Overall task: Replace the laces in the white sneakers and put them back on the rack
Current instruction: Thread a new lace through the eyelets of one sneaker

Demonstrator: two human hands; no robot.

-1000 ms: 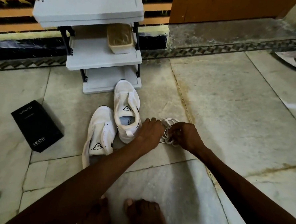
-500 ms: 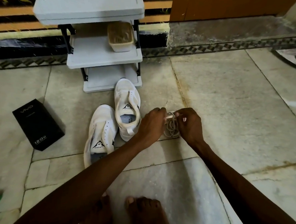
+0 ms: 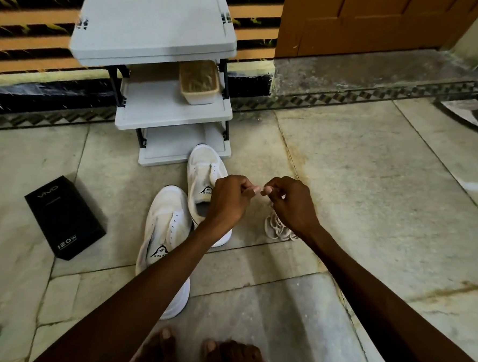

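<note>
White laces are pinched in the grip of left hand and right hand; sneakers are laid nearer the left hand.

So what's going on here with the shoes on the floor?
A person is sorting out a bundle of white laces. The left hand and right hand pinch it near one end, with the rest dangling under the right hand. Both sneakers lie unlaced on the floor in front of the rack.
</note>
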